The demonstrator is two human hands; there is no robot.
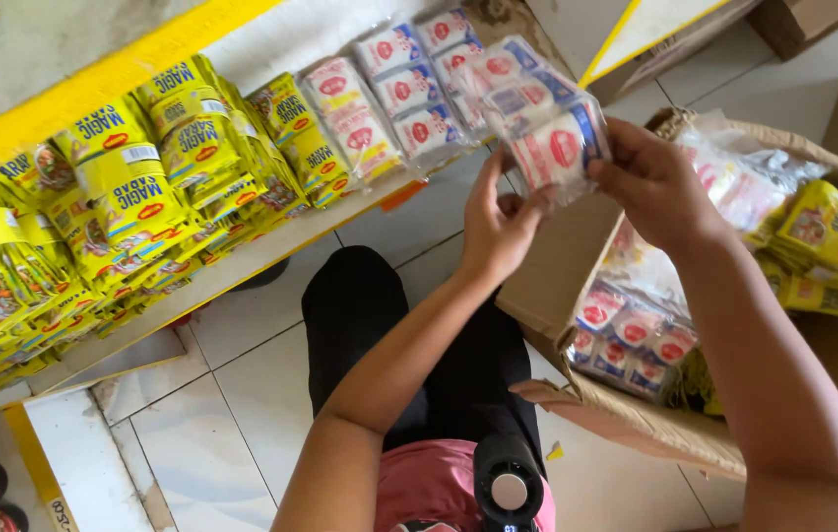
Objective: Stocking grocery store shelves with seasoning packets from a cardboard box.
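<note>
Left hand [498, 222] closed on the lower edge of a clear bundle [537, 113] of white-and-blue sachets, thumb on the near face. Right hand [650, 182] clamped on the same bundle at its 3 o'clock edge, fingers curled behind. Bundle held tilted in the air, above the floor [232, 414] between shelf and box. At 9 to 11 o'clock, a white shelf [242, 261] with matching white packs [394, 94] beside yellow packs [143, 177]. At 4 o'clock, an open cardboard box [636, 419] with more white sachets [631, 340] and yellow packets [828, 246]. At 6 o'clock, black trousers [370, 325].
</note>
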